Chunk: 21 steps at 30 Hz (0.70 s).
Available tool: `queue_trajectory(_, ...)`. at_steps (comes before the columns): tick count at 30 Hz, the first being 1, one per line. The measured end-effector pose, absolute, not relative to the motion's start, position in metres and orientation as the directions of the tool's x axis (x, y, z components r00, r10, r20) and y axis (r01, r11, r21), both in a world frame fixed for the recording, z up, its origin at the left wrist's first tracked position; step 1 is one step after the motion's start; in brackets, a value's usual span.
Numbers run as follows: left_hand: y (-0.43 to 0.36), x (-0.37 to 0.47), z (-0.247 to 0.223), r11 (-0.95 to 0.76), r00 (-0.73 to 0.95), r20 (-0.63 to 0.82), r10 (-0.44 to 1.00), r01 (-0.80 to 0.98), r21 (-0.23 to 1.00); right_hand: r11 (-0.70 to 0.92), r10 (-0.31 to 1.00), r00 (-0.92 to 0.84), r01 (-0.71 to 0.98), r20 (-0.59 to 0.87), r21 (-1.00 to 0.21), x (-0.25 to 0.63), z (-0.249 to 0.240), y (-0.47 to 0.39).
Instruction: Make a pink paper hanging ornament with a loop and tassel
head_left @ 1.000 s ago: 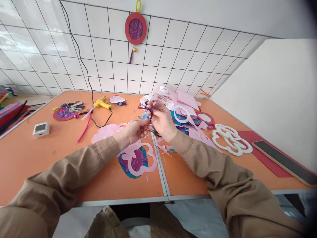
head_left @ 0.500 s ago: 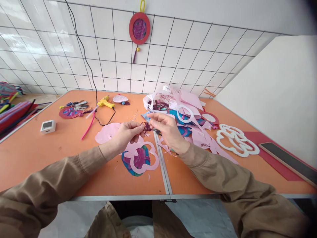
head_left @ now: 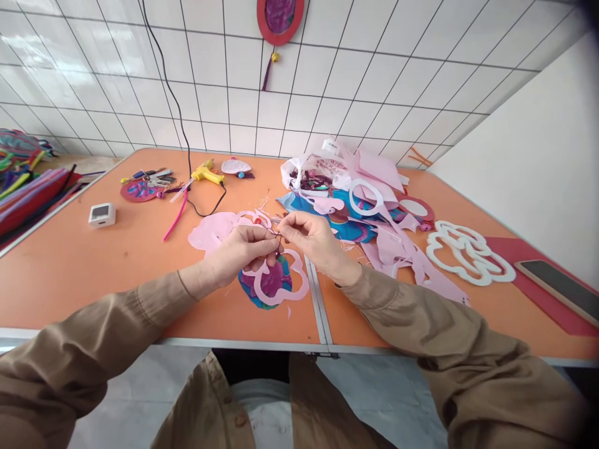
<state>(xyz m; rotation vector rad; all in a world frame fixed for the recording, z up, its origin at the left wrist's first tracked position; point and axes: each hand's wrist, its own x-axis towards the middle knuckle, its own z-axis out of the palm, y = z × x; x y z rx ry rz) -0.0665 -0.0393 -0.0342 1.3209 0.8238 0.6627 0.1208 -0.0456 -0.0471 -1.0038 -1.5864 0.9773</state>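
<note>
My left hand [head_left: 250,249] and my right hand [head_left: 316,240] meet over the middle of the table, fingertips almost touching. Between them runs a thin dark purple cord [head_left: 279,236], pinched by thumb and forefinger on each side; part of it is hidden in the left fingers. Just below lie a pink flower-shaped paper frame [head_left: 303,288] and a round purple-and-blue patterned fabric piece [head_left: 271,277]. Behind my left hand is a pink scalloped paper shape [head_left: 206,232], with a small red bead [head_left: 258,221] near the fingers.
A yellow glue gun [head_left: 208,174] with a black cable lies at the back left, near a small white device [head_left: 102,215]. Pink paper scraps [head_left: 397,246] and a plastic bag [head_left: 292,171] pile up behind right. White flower-shaped frames [head_left: 461,255] and a phone [head_left: 559,287] lie right.
My view has tilted downward. The right fingers, raised and looser before, have come down to pinch the cord, and the dark bundle between the hands now shows as a thin strand.
</note>
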Motion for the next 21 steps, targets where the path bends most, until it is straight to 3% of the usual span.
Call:
queue_trajectory(6,-0.041,-0.069,-0.047,0.322,0.618,-0.250,0.745,-0.005,0.947,0.416,0.907,-0.216,0.323,0.362,-0.850,0.121,-0.049,-0.054)
queue_trajectory(10,-0.044,-0.071,-0.050,0.349,0.666,-0.256,0.701,-0.007,0.937,0.539,0.840,-0.232,0.472,0.491,-0.698,0.123,-0.054,-0.059)
queue_trajectory(12,-0.046,-0.071,-0.050,0.343,0.692,-0.248,0.678,0.000,0.939,0.528,0.847,-0.235,0.480,0.477,-0.701,0.124,-0.057,-0.061)
queue_trajectory(14,-0.047,-0.071,-0.049,0.342,0.709,-0.245,0.662,0.006,0.940,0.466,0.885,-0.225,0.418,0.409,-0.780,0.124,-0.058,-0.064)
queue_trajectory(17,-0.048,-0.072,-0.046,0.345,0.707,-0.247,0.662,0.004,0.938,0.351,0.921,-0.245,0.183,0.303,-0.918,0.123,-0.057,-0.070)
queue_trajectory(21,-0.050,-0.074,-0.045,0.321,0.723,-0.228,0.652,0.010,0.947,0.188,0.930,-0.304,-0.097,0.209,-0.977,0.118,-0.054,-0.080)
